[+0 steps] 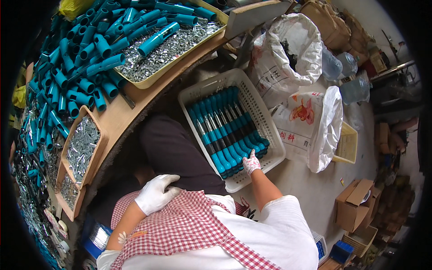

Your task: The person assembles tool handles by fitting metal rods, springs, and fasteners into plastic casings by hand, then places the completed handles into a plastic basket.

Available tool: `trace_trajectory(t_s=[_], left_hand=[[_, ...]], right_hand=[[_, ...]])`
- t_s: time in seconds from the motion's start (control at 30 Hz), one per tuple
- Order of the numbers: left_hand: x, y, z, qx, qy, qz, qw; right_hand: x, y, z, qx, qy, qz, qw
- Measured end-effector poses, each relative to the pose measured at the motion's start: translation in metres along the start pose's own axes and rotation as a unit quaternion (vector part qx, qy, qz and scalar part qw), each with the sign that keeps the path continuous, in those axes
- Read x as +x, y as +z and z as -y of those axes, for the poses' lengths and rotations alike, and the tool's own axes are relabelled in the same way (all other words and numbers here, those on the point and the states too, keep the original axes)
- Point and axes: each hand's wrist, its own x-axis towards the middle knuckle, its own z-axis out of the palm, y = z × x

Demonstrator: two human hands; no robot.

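Observation:
In front of me to the right, a white plastic basket (185, 96) holds several long teal-and-black tools (220, 128) with bare metal shafts, laid side by side in a row. My right hand (252, 163), in a patterned white glove, reaches into the basket's near side. Its fingers close round the rounded teal end of one tool, partly hiding it. My left hand (157, 193) wears a plain white glove and rests on my lap over a red-checked apron (180, 225). Its thumb and fingers are apart with nothing in them.
At left, a curved workbench (130, 110) carries a heap of teal plastic tubes (85, 49), a tray of small metal parts (180, 45) and a wooden box of metal pins (83, 139). White woven sacks (292, 121) stand beyond the basket. A cardboard box (353, 204) is at right.

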Motion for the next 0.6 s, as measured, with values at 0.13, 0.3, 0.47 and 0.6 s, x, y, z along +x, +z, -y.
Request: trace_trajectory(t_s=[0.13, 0.3, 0.47, 0.6], left_hand=[[0.004, -0.002, 0.004, 0.0, 0.018, -0.006, 1.0], [-0.021, -0.004, 0.037, 0.016, 0.019, -0.065, 0.998], [-0.012, 0.004, 0.049, 0.021, 0.061, -0.051, 0.997], [-0.017, 0.007, 0.06, -0.032, 0.102, -0.141, 0.984]], right_hand=[[0.019, -0.007, -0.002, -0.038, -0.001, -0.006, 0.999], [-0.014, -0.028, 0.056, 0.024, -0.047, 0.003, 0.999], [0.023, -0.022, 0.033, 0.007, -0.108, -0.119, 0.987], [0.029, -0.032, 0.081, 0.3, -0.24, -0.123, 0.915]])
